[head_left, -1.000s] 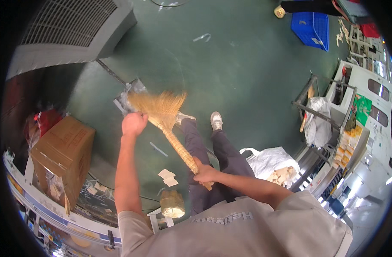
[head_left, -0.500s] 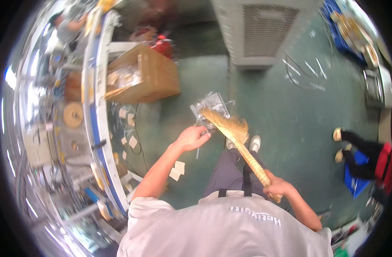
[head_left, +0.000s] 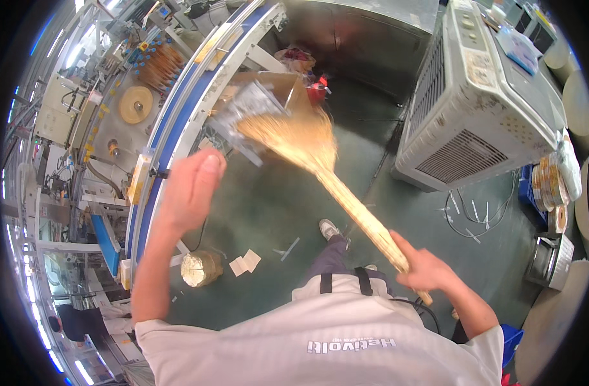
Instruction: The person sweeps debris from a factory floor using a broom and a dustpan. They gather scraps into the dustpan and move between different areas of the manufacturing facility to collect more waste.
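Observation:
My right hand (head_left: 426, 270) is wrapped round the lower end of a straw hand broom's handle (head_left: 362, 215). The broom slants up to the left, its bristles (head_left: 294, 136) spread out in front of the cardboard box (head_left: 294, 92). Greyish clear plastic pieces (head_left: 256, 106), smeared by motion, are at the left side of the bristles, over the box. My left hand (head_left: 194, 190) is raised to the left of the broom, just below the plastic. Its fingers are curled together and blurred; whether anything is in them is hidden.
A conveyor with a blue edge (head_left: 185, 103) curves along the left. At the right stands a large grey air cooler (head_left: 465, 109), with a cable (head_left: 478, 225) on the floor below it. Paper pieces (head_left: 245, 262) and a gold-coloured roll (head_left: 201, 268) lie near the conveyor.
The view has swung left and the box now appears nearer the middle. The broom and plastic have risen from the floor towards the box. My left hand has moved up and left.

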The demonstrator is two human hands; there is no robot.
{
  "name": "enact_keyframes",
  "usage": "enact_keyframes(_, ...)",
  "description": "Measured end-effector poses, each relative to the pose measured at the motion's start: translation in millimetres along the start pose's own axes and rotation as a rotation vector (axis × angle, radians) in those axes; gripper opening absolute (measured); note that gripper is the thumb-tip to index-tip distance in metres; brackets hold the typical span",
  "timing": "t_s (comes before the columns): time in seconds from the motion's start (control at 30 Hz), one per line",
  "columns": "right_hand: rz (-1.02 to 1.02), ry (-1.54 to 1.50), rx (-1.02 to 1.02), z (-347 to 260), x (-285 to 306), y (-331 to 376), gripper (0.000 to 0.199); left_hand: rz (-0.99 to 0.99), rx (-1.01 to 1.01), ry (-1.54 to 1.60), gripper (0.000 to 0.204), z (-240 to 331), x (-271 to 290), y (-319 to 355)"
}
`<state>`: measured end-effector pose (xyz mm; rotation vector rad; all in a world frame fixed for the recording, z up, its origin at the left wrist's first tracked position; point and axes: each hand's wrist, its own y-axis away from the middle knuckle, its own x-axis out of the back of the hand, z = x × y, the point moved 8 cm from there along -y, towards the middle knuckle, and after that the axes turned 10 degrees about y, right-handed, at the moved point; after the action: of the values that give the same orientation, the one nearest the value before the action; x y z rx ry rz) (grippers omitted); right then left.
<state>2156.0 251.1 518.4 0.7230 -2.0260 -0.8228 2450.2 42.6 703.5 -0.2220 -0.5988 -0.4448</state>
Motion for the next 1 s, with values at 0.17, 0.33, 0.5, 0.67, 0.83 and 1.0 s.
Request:
enact_keyframes(0.17, 0.159, -0.104, 0.123, -67.4, 85.9, -94.3, 0.089, -0.089, -0.218, -0.475, 0.034, -35.9, 17.3, -77.0)
enact_keyframes(0.33, 0.481, 0.187, 0.089, -79.9, 139.5, -176.5, 0.085, -0.444, -0.073, -0.786, 0.035, -203.4, -65.7, -131.8)
enact_keyframes(0.5, 0.624, 0.443, -0.046, -59.5, 158.5, -188.3, 0.079, -0.983, 0.087, -1.08, 0.042, -348.2, -138.3, -101.5)
enact_keyframes(0.67, 0.665, 0.475, -0.101, -17.6, 156.9, -168.5, 0.074, -1.087, 0.047, -1.17, 0.04, -370.3, -169.1, -99.1)
enact_keyframes(0.83, 0.788, 0.498, -0.06, 16.2, 164.8, -153.3, 0.069, -1.108, 0.101, -1.272, 0.036, -364.3, -207.1, -110.1)
enact_keyframes(1.0, 0.409, 0.116, -0.073, 77.0, 158.3, -190.8, 0.082, -1.093, 0.27, -1.295, 0.029, -360.7, -240.4, -116.2)
